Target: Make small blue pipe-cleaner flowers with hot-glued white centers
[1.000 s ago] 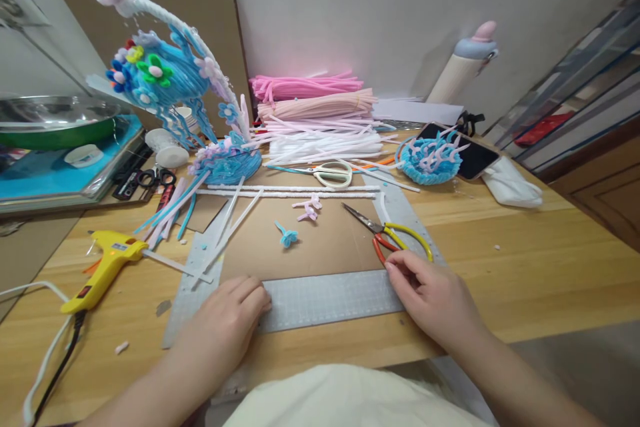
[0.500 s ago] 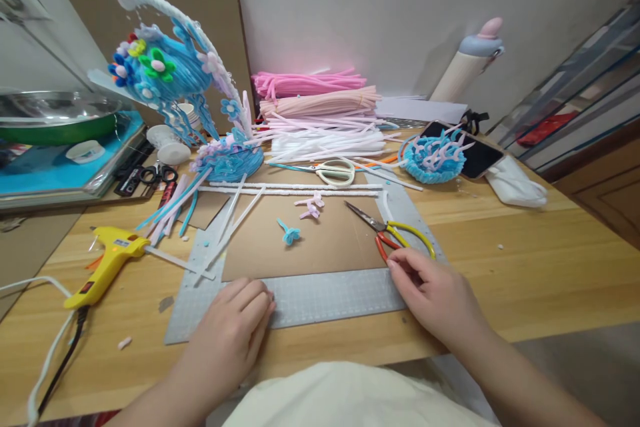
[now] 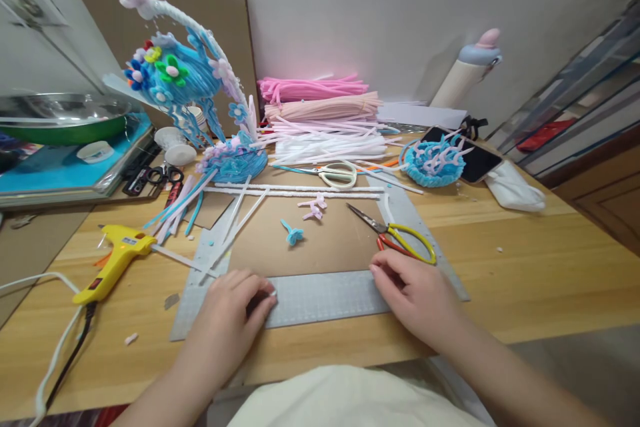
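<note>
My left hand [image 3: 233, 303] rests at the near left of a grey cutting mat [image 3: 325, 300]. Its fingers are curled, thumb close to the forefinger, with a tiny whitish bit at the tips too small to name. My right hand [image 3: 417, 293] lies at the mat's near right, fingers bent and thumb near the forefinger; what is between them, if anything, is hidden. Just beyond it are scissors [image 3: 383, 227] with red and yellow handles. On the cardboard sheet [image 3: 300, 257] lie a blue pipe-cleaner flower [image 3: 294, 235] and small pink pipe-cleaner pieces [image 3: 314, 207].
A yellow glue gun [image 3: 117, 257] lies left, its cord trailing forward. Behind stand a blue pipe-cleaner model [image 3: 187, 77], bundles of pipe cleaners [image 3: 320, 110] and white-handled scissors [image 3: 337, 175]. At the right are a blue fuzzy piece [image 3: 434, 163], a phone [image 3: 480, 159] and a bottle [image 3: 463, 70].
My right hand has shifted left, away from the scissors' red handle. My left thumb and forefinger have turned more into view. The whole view has moved slightly.
</note>
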Tool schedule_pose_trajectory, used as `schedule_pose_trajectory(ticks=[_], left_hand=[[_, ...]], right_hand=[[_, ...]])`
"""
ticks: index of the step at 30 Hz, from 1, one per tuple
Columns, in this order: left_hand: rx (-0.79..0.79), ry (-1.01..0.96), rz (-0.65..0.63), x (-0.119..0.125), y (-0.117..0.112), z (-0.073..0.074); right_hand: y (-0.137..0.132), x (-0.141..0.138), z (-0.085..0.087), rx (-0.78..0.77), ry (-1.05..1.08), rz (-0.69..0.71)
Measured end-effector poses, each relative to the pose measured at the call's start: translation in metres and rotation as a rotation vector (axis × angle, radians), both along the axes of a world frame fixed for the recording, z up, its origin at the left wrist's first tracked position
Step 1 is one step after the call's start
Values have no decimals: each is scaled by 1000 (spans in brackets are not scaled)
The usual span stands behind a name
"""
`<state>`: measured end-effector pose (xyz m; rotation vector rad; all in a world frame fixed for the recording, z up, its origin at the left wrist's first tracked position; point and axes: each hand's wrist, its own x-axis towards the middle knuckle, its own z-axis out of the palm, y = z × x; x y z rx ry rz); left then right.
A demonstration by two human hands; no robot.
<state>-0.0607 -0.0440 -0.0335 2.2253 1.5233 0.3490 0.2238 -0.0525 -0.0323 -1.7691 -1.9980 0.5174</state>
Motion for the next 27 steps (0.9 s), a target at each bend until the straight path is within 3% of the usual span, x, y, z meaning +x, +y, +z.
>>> schedule_pose_trajectory(ticks=[4, 8, 12, 18, 23, 27], left_hand=[[-227, -255, 129, 11, 10, 12], [-689, -905, 314, 31, 22, 29], [-964, -1302, 212, 50, 36, 37], [-1039, -1403, 221, 63, 43, 26], [-1040, -1353, 258, 66, 38, 20], [-1014, -1366, 301, 68, 36, 19]], right_hand=[[9, -21, 14, -55, 87, 133], [29, -44, 28, -152, 468, 294], [50, -56, 36, -125, 809, 374], [57, -57, 24, -33, 949, 338], [50, -60, 11, -191, 1112, 310], [46, -63, 10, -300, 1192, 277]])
